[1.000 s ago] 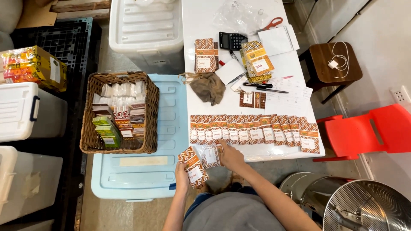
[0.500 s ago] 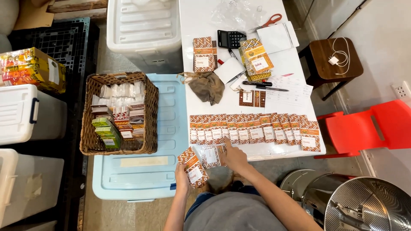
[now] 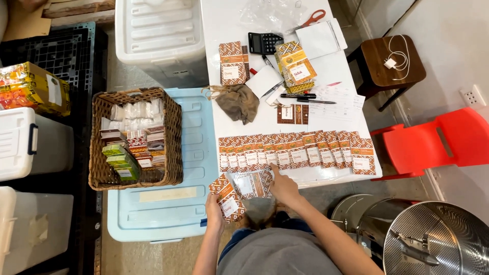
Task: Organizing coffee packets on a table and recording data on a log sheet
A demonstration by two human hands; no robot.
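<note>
My left hand (image 3: 214, 208) grips a small stack of brown patterned packets (image 3: 226, 197) just off the white table's near edge. My right hand (image 3: 284, 186) holds a clear plastic bag with a patterned packet inside (image 3: 250, 184), beside the left hand's stack. Right above both hands, a long overlapping row of the same patterned packets (image 3: 295, 153) lies along the front of the white table (image 3: 224, 20).
A wicker basket (image 3: 135, 137) of small boxes and sachets sits on a light blue bin lid (image 3: 168, 214) to the left. On the table are a brown cloth pouch (image 3: 237, 102), calculator (image 3: 265, 43), scissors (image 3: 310, 19), pens and papers. A red chair (image 3: 443, 142), wooden stool (image 3: 392, 61) and steel pots (image 3: 433, 244) stand at the right.
Both hands have stayed at the table's near edge with their packets. The plastic bag in my right hand has shifted slightly; little else differs.
</note>
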